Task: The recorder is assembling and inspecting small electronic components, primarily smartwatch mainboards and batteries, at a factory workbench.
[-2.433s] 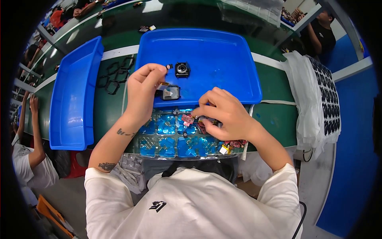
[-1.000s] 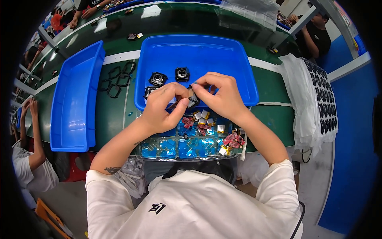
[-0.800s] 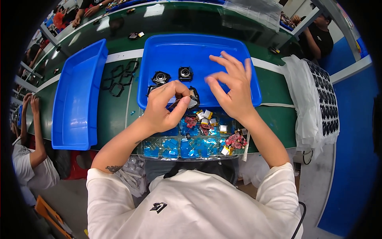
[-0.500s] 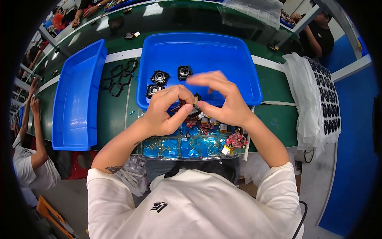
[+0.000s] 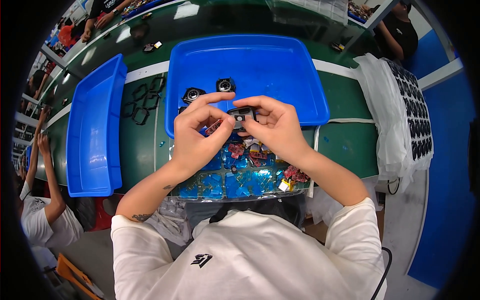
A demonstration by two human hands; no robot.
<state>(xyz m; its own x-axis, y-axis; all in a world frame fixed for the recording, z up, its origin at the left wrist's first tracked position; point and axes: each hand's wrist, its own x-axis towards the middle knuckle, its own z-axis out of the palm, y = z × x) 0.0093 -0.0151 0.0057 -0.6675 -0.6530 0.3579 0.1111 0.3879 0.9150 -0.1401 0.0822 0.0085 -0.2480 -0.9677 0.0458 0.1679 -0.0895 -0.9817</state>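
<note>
Blk frames (image 5: 145, 106) btwn trays (image 5: 95, 132), L of hands (image 5: 194, 134)

We find the scene brightly lit; white glare on the green tabletop (image 5: 215, 22), between ten and twelve o'clock, suggests overhead lamps. Blue film (image 5: 212, 185) glints at six. The left hand (image 5: 197, 132) and right hand (image 5: 277, 125) read clearly. We note a dimmer floor (image 5: 102, 262) near eight, softened detail at ten, bent edges and a black rim.

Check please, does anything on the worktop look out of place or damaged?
Slightly: a small blue scrap lies loose on the green worktop, outside the clear compartmented tray that holds similar blue pieces. I see no obvious damage.
</note>
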